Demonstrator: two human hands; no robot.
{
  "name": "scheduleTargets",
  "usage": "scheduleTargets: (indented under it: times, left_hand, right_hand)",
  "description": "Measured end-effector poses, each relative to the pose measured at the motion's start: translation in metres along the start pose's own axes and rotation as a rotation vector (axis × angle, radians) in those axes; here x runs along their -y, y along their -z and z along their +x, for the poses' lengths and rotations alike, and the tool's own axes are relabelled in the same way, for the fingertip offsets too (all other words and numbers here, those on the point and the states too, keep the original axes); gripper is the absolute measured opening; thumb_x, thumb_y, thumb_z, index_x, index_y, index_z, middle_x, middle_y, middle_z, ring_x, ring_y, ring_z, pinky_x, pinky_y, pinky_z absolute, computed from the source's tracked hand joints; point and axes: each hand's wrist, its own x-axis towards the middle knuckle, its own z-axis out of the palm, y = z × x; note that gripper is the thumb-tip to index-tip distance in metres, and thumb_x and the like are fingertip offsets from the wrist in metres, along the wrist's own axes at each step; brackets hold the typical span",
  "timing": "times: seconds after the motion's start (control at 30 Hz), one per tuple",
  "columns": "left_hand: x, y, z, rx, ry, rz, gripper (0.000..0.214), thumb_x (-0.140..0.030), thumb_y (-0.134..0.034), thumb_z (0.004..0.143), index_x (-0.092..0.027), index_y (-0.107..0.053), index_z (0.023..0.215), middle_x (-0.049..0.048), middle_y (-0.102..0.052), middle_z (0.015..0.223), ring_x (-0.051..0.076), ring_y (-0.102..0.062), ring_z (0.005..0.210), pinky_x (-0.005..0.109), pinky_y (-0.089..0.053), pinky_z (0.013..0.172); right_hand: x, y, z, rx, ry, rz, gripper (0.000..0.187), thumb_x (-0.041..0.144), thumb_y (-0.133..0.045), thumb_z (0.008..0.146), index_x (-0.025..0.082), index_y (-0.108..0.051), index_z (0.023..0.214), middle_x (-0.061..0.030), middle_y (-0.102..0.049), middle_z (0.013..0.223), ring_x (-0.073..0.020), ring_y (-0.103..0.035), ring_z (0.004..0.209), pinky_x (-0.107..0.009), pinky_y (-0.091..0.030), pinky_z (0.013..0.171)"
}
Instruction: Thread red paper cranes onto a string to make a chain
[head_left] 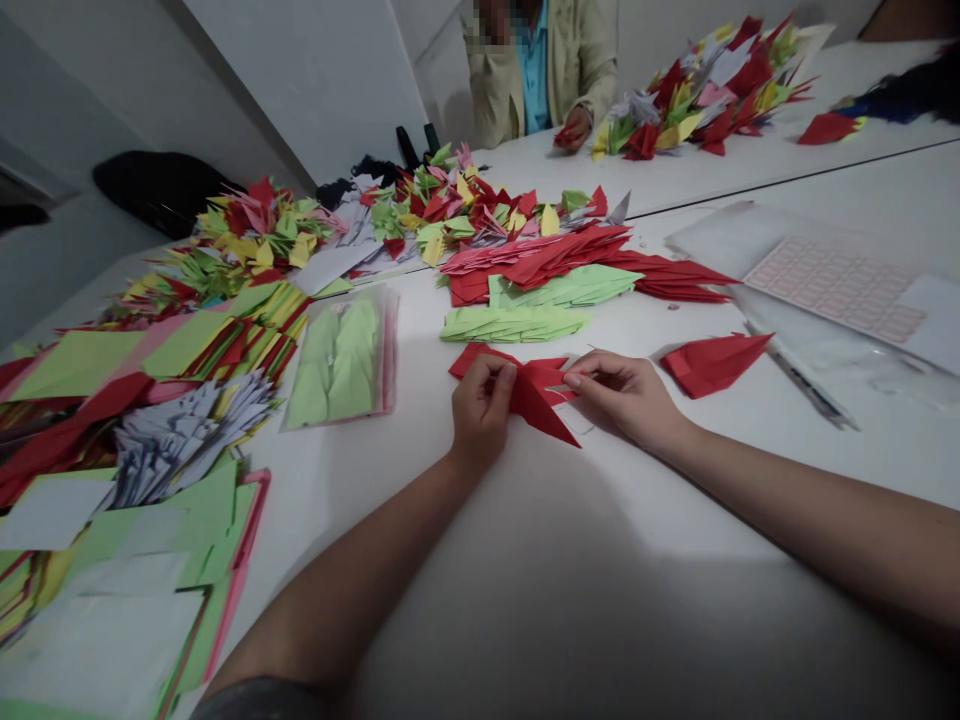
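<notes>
A partly folded red origami paper [546, 408] is held just above the white table, with pointed flaps spreading in several directions. My left hand [482, 402] pinches its left side between thumb and fingers. At the right, my right hand [628, 398] closes thumb and forefinger on the tip of a narrow flap. Beyond my hands lie a row of folded light green papers [514, 324] and a second green stack [566, 287]. Behind these are folded red papers [581, 255]. Close to my right hand rests another folded red piece [716, 364].
A pen [810, 385] and clear plastic sleeves [885, 365] lie at the right. Left are a bag of green folded papers [334, 360] and coloured paper stacks [75, 362]. Heaps of finished origami [450, 200] run across the back, where a person [540, 80] sits.
</notes>
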Motion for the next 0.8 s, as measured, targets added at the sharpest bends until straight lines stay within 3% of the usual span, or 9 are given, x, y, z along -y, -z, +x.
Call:
scheduleTargets:
  times: [0.13,0.27,0.53,0.8]
  left_hand:
    - [-0.0019,-0.0002,-0.0025,0.084,-0.126,0.096,0.017,-0.032,-0.055,0.093,-0.019,-0.061,0.083,0.0019,-0.062,0.079,0.014,-0.055,0.073,0.027,-0.043,0.068]
    - [-0.0034,-0.0007,-0.0026,0.117,-0.224,0.129,0.01,-0.026,-0.058,0.091,-0.019,-0.063,0.086,0.0029,-0.064,0.082,0.015,-0.059,0.077,0.028,-0.045,0.072]
    - [-0.0042,-0.0013,-0.0018,0.205,-0.295,0.2,0.012,-0.025,-0.053,0.093,-0.02,-0.063,0.098,0.0054,-0.066,0.092,0.018,-0.059,0.088,0.033,-0.046,0.08]
    - [-0.0057,-0.0012,-0.0004,0.084,-0.174,0.171,0.013,-0.03,-0.054,0.093,-0.02,-0.06,0.087,0.004,-0.061,0.085,0.017,-0.056,0.078,0.03,-0.045,0.07]
  right_hand:
    - [0.0035,0.002,-0.0027,-0.06,0.219,-0.164,0.011,0.032,-0.07,0.082,0.022,-0.073,0.085,-0.0053,-0.067,0.087,-0.0181,-0.061,0.081,-0.033,-0.048,0.074]
    - [0.0057,0.0029,-0.0052,-0.066,0.322,-0.225,0.009,0.029,-0.068,0.084,0.024,-0.074,0.089,-0.005,-0.068,0.088,-0.0185,-0.063,0.083,-0.034,-0.05,0.076]
    - [0.007,0.003,-0.0053,-0.084,0.334,-0.288,0.009,0.032,-0.066,0.085,0.023,-0.07,0.083,-0.0053,-0.067,0.085,-0.0203,-0.062,0.083,-0.036,-0.05,0.078]
    - [0.0065,0.0015,-0.0048,-0.062,0.283,-0.266,0.011,0.031,-0.064,0.086,0.021,-0.067,0.082,-0.0055,-0.065,0.084,-0.0196,-0.06,0.081,-0.035,-0.047,0.074]
